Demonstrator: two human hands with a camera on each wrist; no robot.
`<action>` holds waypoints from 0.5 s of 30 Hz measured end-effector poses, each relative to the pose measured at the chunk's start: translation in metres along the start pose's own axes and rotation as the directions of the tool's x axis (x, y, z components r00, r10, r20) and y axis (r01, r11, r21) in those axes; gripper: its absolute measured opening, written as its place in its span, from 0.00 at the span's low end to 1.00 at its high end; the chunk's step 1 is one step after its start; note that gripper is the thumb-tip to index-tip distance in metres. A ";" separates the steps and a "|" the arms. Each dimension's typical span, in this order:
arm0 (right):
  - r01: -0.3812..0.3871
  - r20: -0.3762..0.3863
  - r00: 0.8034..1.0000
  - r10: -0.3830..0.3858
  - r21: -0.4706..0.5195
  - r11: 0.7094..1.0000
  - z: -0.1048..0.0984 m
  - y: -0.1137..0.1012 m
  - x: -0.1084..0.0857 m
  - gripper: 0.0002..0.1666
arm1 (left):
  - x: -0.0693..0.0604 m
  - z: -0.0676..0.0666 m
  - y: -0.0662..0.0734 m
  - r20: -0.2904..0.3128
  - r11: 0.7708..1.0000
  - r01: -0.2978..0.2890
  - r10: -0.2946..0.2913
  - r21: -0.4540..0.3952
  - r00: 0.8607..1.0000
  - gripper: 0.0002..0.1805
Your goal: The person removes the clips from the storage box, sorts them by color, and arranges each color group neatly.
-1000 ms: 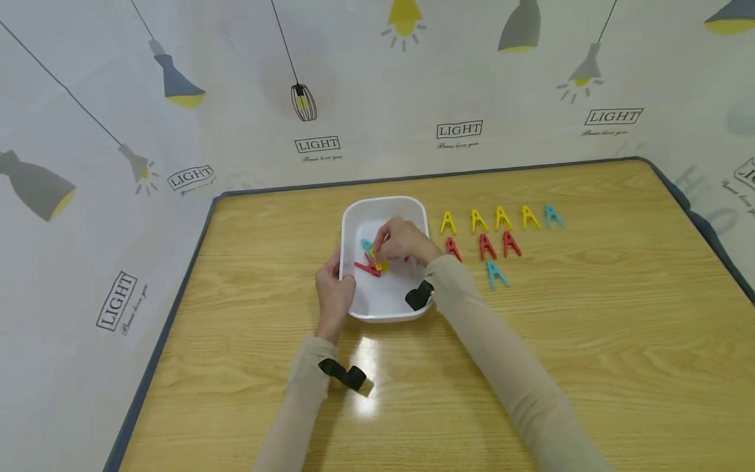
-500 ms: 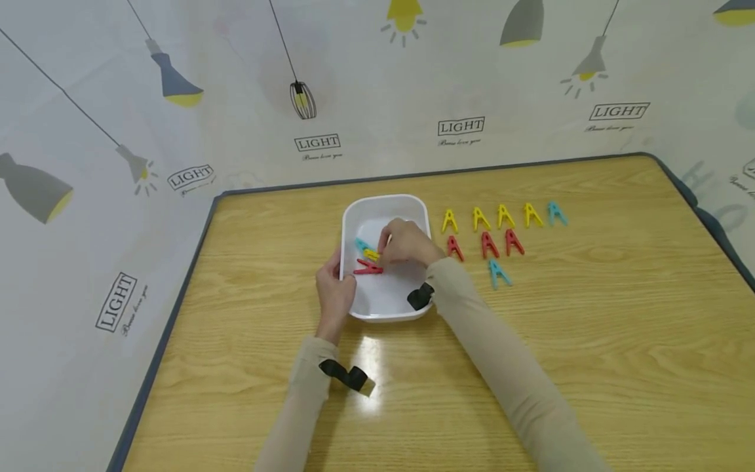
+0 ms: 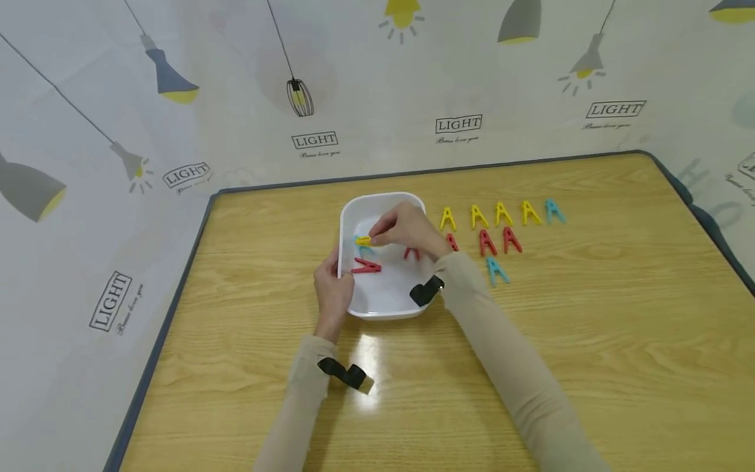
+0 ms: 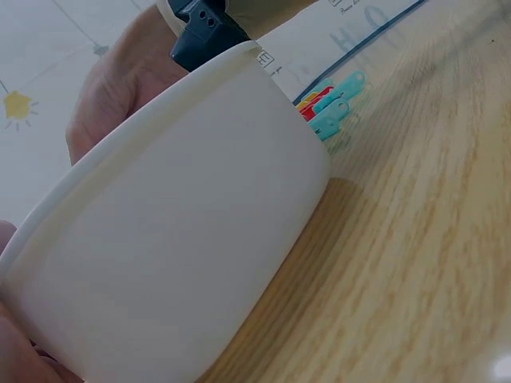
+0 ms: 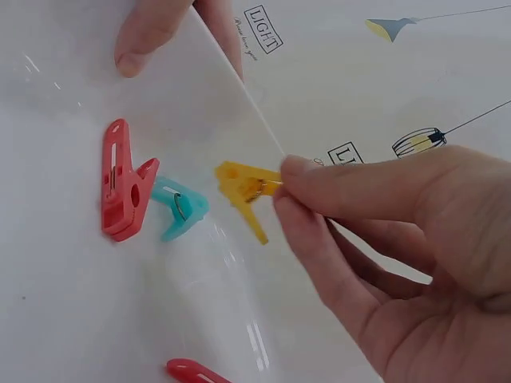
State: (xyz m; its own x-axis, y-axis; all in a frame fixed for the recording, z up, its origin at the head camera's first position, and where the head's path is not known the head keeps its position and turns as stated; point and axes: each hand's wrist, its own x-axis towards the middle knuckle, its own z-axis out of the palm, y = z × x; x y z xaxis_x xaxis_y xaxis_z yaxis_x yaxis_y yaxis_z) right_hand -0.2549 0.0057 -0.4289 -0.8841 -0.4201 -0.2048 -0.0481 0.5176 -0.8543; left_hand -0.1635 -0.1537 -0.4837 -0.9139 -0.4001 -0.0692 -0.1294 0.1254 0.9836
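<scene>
My left hand grips the left wall of a white plastic tub, its thumb over the rim. Inside the tub my right hand pinches a yellow clothespin between thumb and forefinger, raised off the tub's bottom. Below that clothespin lies a blue clothespin. Beside it, nearer my left thumb, is a red clothespin. A second red clothespin lies in the tub under my right wrist, partly hidden. The left wrist view shows mostly the tub's outer wall.
To the tub's right, clothespins stand in rows on the wooden table: several yellow ones with a blue one at the back, red ones in the middle, one blue clothespin in front. A printed curtain borders the table.
My right hand has lifted the yellow clothespin from the pile and moved it slightly up and left within the tub. The left hand stays on the tub's wall.
</scene>
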 end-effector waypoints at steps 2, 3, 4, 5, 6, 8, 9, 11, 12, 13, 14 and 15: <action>0.000 -0.049 0.999 0.001 0.028 1.000 0.000 0.000 0.000 0.10 | 0.000 0.000 0.000 -0.003 1.000 0.007 -0.007 0.003 1.000 0.39; -0.001 -0.075 0.997 0.004 0.042 0.999 0.000 -0.001 -0.001 0.10 | 0.000 0.000 0.000 -0.005 1.000 0.011 -0.011 0.005 1.000 0.39; -0.001 -0.100 0.995 0.007 0.058 0.998 0.001 -0.001 -0.001 0.10 | 0.000 0.000 0.000 -0.008 1.000 0.012 -0.012 0.008 1.000 0.39; 0.000 -0.125 0.992 0.009 0.075 0.997 0.001 -0.001 -0.001 0.09 | 0.000 0.000 0.000 -0.009 1.000 0.011 -0.011 0.012 1.000 0.38; 0.004 -0.145 0.989 0.008 0.086 0.996 0.001 -0.002 -0.002 0.09 | 0.000 0.000 0.000 -0.009 1.000 0.011 -0.011 0.016 1.000 0.38; 0.010 -0.181 0.984 0.009 0.102 0.995 0.001 -0.002 -0.002 0.09 | 0.000 0.001 -0.001 -0.011 1.000 0.008 -0.008 0.025 1.000 0.37; 0.008 -0.191 0.981 0.013 0.109 0.994 0.001 -0.002 -0.002 0.08 | 0.000 0.001 -0.001 -0.012 1.000 0.007 -0.007 0.027 1.000 0.37; 0.007 -0.205 0.979 0.020 0.128 0.992 0.001 -0.002 -0.003 0.08 | 0.000 0.001 -0.001 -0.016 1.000 0.003 -0.002 0.030 1.000 0.37; 0.007 -0.211 0.977 0.022 0.135 0.991 0.001 -0.002 -0.003 0.08 | 0.000 0.002 -0.001 -0.019 1.000 0.001 0.000 0.030 1.000 0.37; 0.009 -0.215 0.976 0.024 0.148 0.989 0.000 -0.002 -0.003 0.08 | 0.000 0.002 -0.001 -0.021 1.000 -0.003 0.003 0.029 1.000 0.36; 0.010 -0.218 0.976 0.026 0.161 0.987 0.000 -0.002 -0.004 0.08 | 0.000 0.002 0.000 -0.022 1.000 -0.004 0.005 0.029 1.000 0.37; 0.012 -0.220 0.975 0.026 0.173 0.985 0.000 -0.002 -0.004 0.08 | 0.000 0.002 0.000 -0.023 1.000 -0.005 0.006 0.024 1.000 0.37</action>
State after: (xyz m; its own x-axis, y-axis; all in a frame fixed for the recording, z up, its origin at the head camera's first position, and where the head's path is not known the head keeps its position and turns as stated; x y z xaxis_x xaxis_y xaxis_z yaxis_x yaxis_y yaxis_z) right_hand -0.2514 0.0062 -0.4265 -0.9655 -0.2324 -0.1173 0.0223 0.3754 -0.9266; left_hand -0.1641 -0.1520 -0.4839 -0.9054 -0.4203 -0.0599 -0.1342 0.1495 0.9796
